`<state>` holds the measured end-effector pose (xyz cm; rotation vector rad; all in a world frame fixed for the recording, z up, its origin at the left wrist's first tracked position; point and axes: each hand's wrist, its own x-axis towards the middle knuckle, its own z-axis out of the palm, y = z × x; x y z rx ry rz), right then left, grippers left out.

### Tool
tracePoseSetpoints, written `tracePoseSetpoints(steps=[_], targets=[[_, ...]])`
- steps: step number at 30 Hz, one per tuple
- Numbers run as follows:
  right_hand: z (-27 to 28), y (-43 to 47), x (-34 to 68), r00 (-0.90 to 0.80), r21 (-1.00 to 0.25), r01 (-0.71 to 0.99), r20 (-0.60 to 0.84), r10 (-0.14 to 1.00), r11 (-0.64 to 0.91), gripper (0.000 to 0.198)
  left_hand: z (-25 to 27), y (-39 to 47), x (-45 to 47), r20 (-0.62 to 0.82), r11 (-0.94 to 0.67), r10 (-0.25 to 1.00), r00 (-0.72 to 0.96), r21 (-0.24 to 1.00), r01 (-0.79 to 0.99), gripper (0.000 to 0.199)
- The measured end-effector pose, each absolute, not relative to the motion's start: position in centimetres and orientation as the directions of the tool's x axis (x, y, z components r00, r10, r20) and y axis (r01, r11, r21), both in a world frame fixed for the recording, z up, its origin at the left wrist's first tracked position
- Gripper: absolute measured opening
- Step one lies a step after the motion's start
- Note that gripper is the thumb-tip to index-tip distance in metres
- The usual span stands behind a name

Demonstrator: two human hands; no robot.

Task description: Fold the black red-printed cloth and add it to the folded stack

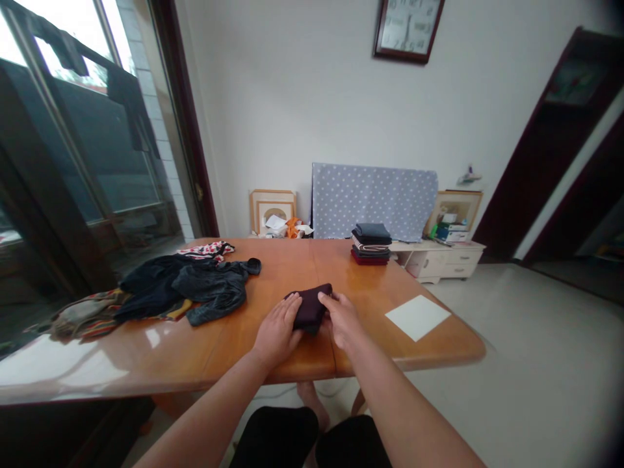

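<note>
We had both hands on the dark cloth [311, 307], folded into a small pad near the front edge of the table [277, 260]; whether it rested on the wood or was lifted a little, we could not tell. Our right hand [342, 315] held it by its right side, thumb on top, the other fingers mostly hidden. Our left hand [279, 327] lay over its left part, fingers spread little and thumb by the near edge; we could not tell whether it gripped or only pressed.

To our left sprawled a heap [195, 283] of clothes, so overlapped that we could not count them, its far left end blurred. Ahead and to the right stood a folded stack [371, 247], its lower layers hard to separate. A pale sheet [418, 317] lay flat, nearer to us, on the right. Beyond the table, a dotted cover [373, 201] hid whatever was under it and part of the cabinet [451, 261]. The clock [409, 29] was cut off at the top, and our knees [277, 435] at the bottom
</note>
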<state>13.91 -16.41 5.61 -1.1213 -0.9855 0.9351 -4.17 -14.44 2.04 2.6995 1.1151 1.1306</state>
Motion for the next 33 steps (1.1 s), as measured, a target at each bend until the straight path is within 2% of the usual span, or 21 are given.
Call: tracePoseSetpoints(steps=[3,5,6,8,11,13,15,20,22,24,27,29,30,33], targets=[[6.7,-17.3,14.6,0.270,-0.958,-0.266,0.037,0.962,0.112,0.043,3.3,-14.6,-4.0,0.564,-0.604,0.792,0.234,0.665,0.440,0.050],[6.5,-17.7,15.3,0.352,-0.970,-0.214,0.036,0.935,0.118,0.046,4.4,-15.0,-3.6,0.431,-0.439,0.898,0.088,0.888,0.137,0.047],[6.2,-17.9,15.6,0.383,-0.978,-0.173,0.044,0.923,0.118,0.047,4.9,-15.2,-3.3,0.349,-0.347,0.935,0.055,0.937,-0.041,0.048],[5.3,-18.3,15.9,0.367,-0.985,-0.138,0.044,0.929,0.102,0.050,5.6,-15.7,-2.8,0.208,-0.174,0.976,0.064,0.924,-0.340,0.053],[4.2,-19.2,15.6,0.164,-0.958,-0.287,-0.019,0.986,0.029,0.054,5.7,-16.4,-2.3,0.093,-0.006,0.987,0.133,0.837,-0.547,0.056],[3.8,-19.9,15.1,0.021,-0.912,-0.410,-0.042,0.999,-0.030,0.055,5.4,-16.7,-2.1,0.051,0.059,0.985,0.165,0.800,-0.597,0.053],[3.7,-20.3,14.7,-0.022,-0.887,-0.460,-0.039,0.999,-0.045,0.055,5.0,-17.0,-1.8,0.016,0.107,0.982,0.189,0.777,-0.621,0.050],[2.9,-20.3,14.4,0.140,-0.938,-0.347,-0.041,0.989,0.010,0.055,4.2,-17.3,-1.0,-0.027,0.160,0.977,0.210,0.742,-0.651,0.049],[2.4,-20.1,14.6,0.162,-0.968,-0.251,-0.019,0.987,0.023,0.055,4.0,-17.3,-0.9,-0.039,0.167,0.979,0.202,0.726,-0.668,0.050],[2.0,-20.2,14.8,0.228,-0.995,-0.065,0.065,0.972,0.082,0.057,3.8,-17.2,-0.8,-0.057,0.171,0.981,0.187,0.713,-0.680,0.051],[2.1,-20.5,15.0,0.366,-0.904,0.358,0.368,0.855,0.235,0.058,3.5,-17.2,-0.8,-0.067,0.146,0.988,0.141,0.711,-0.688,0.053],[2.6,-20.8,14.7,0.302,-0.765,0.568,0.538,0.787,0.305,0.048,3.3,-17.2,-0.8,-0.061,0.111,0.993,0.097,0.722,-0.683,0.053],[2.9,-20.9,14.4,0.229,-0.702,0.628,0.579,0.782,0.335,0.042,3.3,-17.3,-0.7,-0.053,0.095,0.995,0.082,0.729,-0.678,0.052],[3.9,-21.0,13.2,0.031,-0.570,0.723,0.591,0.806,0.390,0.032,3.0,-17.3,-0.6,0.001,0.053,0.997,0.081,0.747,-0.663,0.048]])
